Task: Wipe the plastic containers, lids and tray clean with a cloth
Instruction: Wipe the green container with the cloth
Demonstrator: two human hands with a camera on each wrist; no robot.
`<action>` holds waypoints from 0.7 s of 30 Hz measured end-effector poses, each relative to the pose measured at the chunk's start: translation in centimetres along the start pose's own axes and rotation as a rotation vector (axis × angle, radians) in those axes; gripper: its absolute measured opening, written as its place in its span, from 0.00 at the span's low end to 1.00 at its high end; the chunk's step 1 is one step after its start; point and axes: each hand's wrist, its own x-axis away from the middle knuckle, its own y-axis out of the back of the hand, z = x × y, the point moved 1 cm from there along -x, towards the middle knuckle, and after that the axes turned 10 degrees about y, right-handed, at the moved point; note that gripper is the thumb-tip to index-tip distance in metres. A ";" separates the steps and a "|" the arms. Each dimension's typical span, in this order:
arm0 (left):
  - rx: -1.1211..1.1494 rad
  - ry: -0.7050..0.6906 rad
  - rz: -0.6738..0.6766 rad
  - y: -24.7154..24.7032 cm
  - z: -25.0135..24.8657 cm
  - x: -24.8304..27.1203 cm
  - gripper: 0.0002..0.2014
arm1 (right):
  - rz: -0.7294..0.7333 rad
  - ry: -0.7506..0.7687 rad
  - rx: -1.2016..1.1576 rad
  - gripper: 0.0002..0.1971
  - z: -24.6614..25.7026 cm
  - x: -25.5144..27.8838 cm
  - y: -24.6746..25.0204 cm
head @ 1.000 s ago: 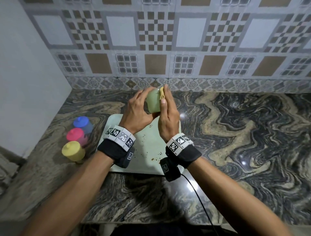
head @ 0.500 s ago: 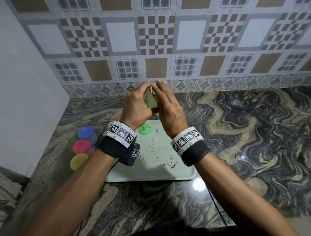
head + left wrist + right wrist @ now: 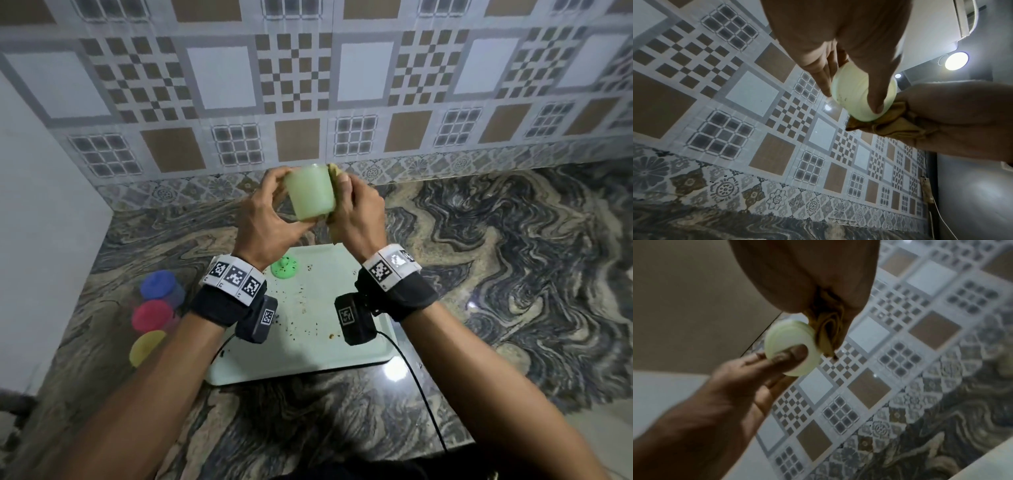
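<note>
- Marble counter [image 3: 513, 274] below; left hand [image 3: 263, 226] curls round the cup [image 3: 310, 192], held high above the tray [image 3: 308, 356].
- Right hand [image 3: 356, 216] pinches the cloth [image 3: 890, 126] against its side.
- Best done by turning the cup under firm cloth pressure.

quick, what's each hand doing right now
Left hand: holds the pale green container.
Right hand: grips the yellow cloth against it.
</note>
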 end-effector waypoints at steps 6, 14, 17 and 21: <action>0.091 -0.046 0.030 -0.3 -1.0 -0.2 0.36 | 0.016 0.172 -0.189 0.18 2.2 1.4 0.3; 0.164 0.067 0.097 -0.6 -1.0 -0.8 0.39 | -0.129 -0.093 -0.326 0.17 1.0 0.9 1.1; 0.298 0.126 0.127 -1.1 -1.7 -0.6 0.36 | 0.050 0.183 -0.281 0.19 2.2 1.7 0.7; 0.515 0.223 0.210 -1.4 -2.2 -0.2 0.37 | 0.072 0.091 -0.400 0.18 1.5 0.8 0.7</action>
